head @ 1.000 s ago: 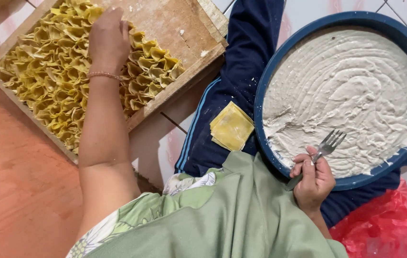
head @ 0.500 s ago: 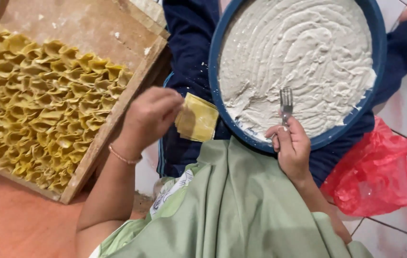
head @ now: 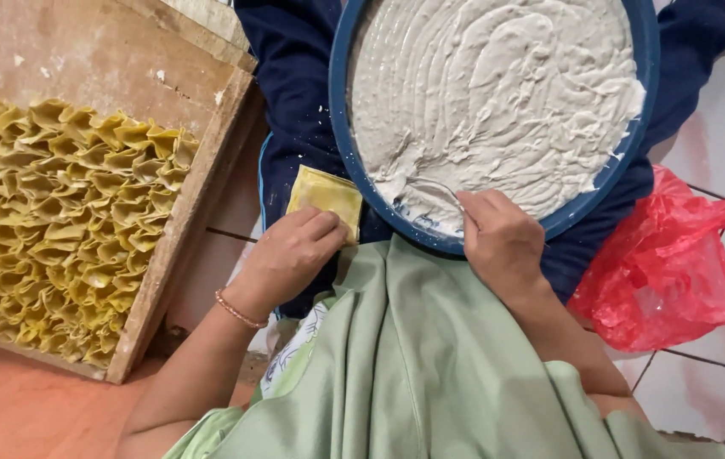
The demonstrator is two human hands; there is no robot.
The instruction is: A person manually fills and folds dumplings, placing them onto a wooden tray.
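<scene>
Far left: wooden tray [head: 177, 223], shallow, raised rim. Packed with rows of folded yellow dumplings [head: 48, 212], standing open-side up; bare wood at its 12 o'clock end. Tray sits on a reddish floor [head: 14, 416].

Centre-left: left hand [head: 290, 255], thin bracelet [head: 239, 311] at the wrist. Fingertips rest on the lower edge of a square yellow wrapper [head: 325, 195]; fingers curled loosely over it, not clamped. Wrapper lies flat on dark blue cloth [head: 294, 102], at 1 o'clock from the hand, just beside the basin rim.

Centre: round blue basin [head: 341, 161] of pale grey-white paste [head: 498, 93], surface scored with scrape marks.

Centre-right: right hand [head: 503, 242] at the basin's 6 o'clock rim, fingers closed around a metal utensil [head: 430, 185]. Its handle is hidden in the fist; the working end lies at 10 o'clock from the hand, sunk in paste, kind cannot be told.

Foreground: pale green garment [head: 413, 382] over the lap.

Right: crumpled red plastic bag [head: 664, 268] on white floor tiles [head: 719, 144], at 3 o'clock from the right hand.
</scene>
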